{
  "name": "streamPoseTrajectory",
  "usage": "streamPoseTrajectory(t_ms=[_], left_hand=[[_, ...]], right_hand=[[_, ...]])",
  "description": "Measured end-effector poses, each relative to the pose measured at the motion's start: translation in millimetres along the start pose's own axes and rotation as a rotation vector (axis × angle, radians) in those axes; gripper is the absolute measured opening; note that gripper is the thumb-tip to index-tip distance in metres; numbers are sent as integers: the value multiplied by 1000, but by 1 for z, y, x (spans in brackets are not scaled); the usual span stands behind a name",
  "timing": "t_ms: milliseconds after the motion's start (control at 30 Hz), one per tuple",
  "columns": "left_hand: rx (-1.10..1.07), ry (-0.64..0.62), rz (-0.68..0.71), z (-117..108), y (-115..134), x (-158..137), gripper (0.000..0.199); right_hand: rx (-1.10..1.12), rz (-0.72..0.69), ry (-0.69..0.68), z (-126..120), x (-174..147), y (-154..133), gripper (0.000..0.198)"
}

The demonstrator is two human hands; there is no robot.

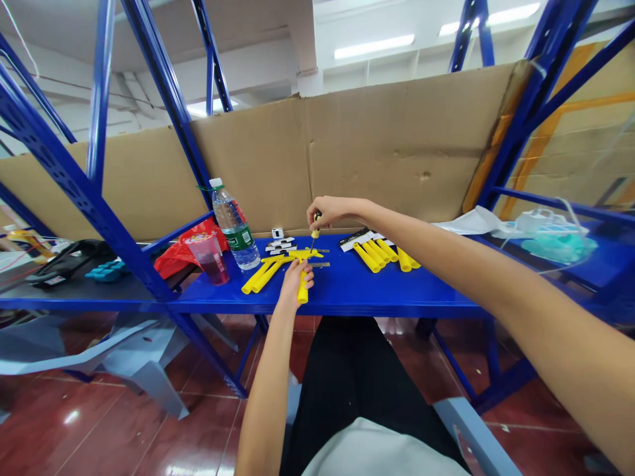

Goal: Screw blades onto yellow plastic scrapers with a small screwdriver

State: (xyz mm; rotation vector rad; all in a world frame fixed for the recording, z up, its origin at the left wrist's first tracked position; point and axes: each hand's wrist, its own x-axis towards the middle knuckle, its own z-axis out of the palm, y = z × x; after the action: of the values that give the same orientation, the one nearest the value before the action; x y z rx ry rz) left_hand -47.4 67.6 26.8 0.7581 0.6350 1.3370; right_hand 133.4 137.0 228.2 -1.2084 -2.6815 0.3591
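Note:
My left hand [292, 281] is closed around the tubular handle of a yellow scraper [302, 293], low over the front of the blue table. Its wider head rests beyond my fingers, and a flat metal blade [320, 264] shows to the right. From above, my right hand [330, 210] grips a screwdriver [315, 233] with a yellow and black handle. The screwdriver stands nearly upright, its shaft pointing down to the yellow head; whether the tip touches a screw is too small to tell. Other yellow scrapers [262, 274] lie just left of my left hand.
More yellow handles [377, 254] with black-and-white cards lie to the right. A water bottle [237, 228], a cup of red drink [211, 258] and a red plastic bag [169, 261] stand left. Small white packets [280, 246] sit behind. Blue rack posts [169, 86] and a cardboard wall [397, 145] enclose the table [357, 291].

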Motion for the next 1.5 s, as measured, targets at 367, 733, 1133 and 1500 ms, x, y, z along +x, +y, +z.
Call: streamPoseTrajectory(t_ms=[367,733,1133,1500], left_hand=[[37,-33,-5,-1,-5,0,56],[24,-46,-7,-1,-3,-3,55],[37,-28,-20,-1,-5,0,59],[71,-63,-56,-1,-5,-1,62]], right_hand=[[-30,-161,136,-5,5,0,24],[-17,-135,83,2,12,-4,22],[-29,-146,65,0,13,-13,21],[-254,-139,51,-3,18,-29,18]])
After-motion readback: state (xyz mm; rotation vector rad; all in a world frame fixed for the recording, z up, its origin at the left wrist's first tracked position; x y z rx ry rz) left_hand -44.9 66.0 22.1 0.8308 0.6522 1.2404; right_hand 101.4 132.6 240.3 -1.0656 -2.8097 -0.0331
